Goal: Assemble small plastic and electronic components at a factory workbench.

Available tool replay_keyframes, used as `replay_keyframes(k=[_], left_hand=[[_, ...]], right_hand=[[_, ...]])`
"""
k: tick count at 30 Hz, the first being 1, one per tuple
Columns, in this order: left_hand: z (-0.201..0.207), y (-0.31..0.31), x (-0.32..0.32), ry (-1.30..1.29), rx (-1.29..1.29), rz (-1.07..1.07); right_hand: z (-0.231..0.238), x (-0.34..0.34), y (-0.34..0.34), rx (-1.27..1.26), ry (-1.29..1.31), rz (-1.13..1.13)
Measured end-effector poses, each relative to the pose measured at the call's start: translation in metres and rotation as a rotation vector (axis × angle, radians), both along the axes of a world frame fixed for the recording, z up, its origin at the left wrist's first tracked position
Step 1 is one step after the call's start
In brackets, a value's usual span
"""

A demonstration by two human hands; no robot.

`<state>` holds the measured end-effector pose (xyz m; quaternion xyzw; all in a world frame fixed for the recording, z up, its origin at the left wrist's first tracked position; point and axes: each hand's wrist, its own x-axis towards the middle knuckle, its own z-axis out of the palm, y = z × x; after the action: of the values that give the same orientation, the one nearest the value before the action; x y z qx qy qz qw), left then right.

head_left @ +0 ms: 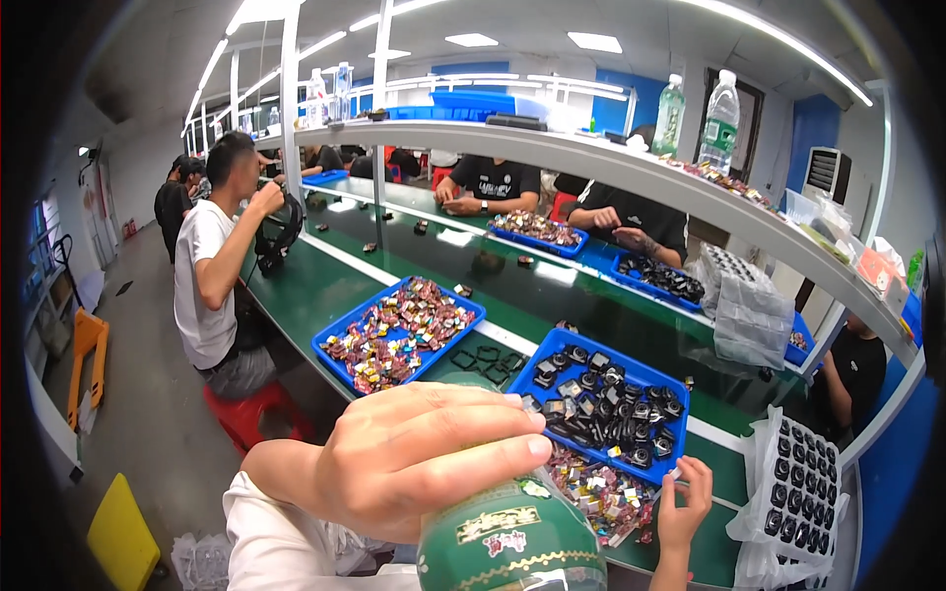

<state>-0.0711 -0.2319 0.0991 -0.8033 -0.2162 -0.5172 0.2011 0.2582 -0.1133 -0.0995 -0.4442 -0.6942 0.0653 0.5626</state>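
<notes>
Close in front of me, my left hand is wrapped over the upper part of a bottle with a green, gold-trimmed label. The bottle's top is hidden under the fingers. Farther right, my right hand is raised with its fingers curled. Something small and pale shows at its fingertips, too small to name. Beside that hand lies a pile of small parts with coloured stickers. Just beyond stands a blue tray of black camera-like parts.
Another blue tray holds small stickered parts, with black frames beside it. White trays of black parts stand at right. A shelf with bottles crosses above the green bench. A person in white sits at left; others work opposite.
</notes>
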Motion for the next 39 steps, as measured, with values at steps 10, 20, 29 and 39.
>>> replay_keyframes(k=[10, 20, 29, 39], left_hand=[[-0.052, 0.03, -0.02, -0.052, -0.37, -0.09], [-0.083, 0.056, -0.025, -0.035, -0.461, -0.001], [-0.088, 0.066, -0.029, -0.01, -0.591, 0.038], [-0.098, 0.074, -0.029, -0.037, -0.565, 0.046]], right_hand=[[-0.003, -0.002, 0.007, -0.016, -0.028, -0.015], [-0.009, 0.003, 0.004, -0.076, -0.082, -0.038], [-0.009, 0.002, 0.004, -0.09, -0.131, -0.038], [-0.008, 0.005, 0.004, -0.103, -0.194, -0.042]])
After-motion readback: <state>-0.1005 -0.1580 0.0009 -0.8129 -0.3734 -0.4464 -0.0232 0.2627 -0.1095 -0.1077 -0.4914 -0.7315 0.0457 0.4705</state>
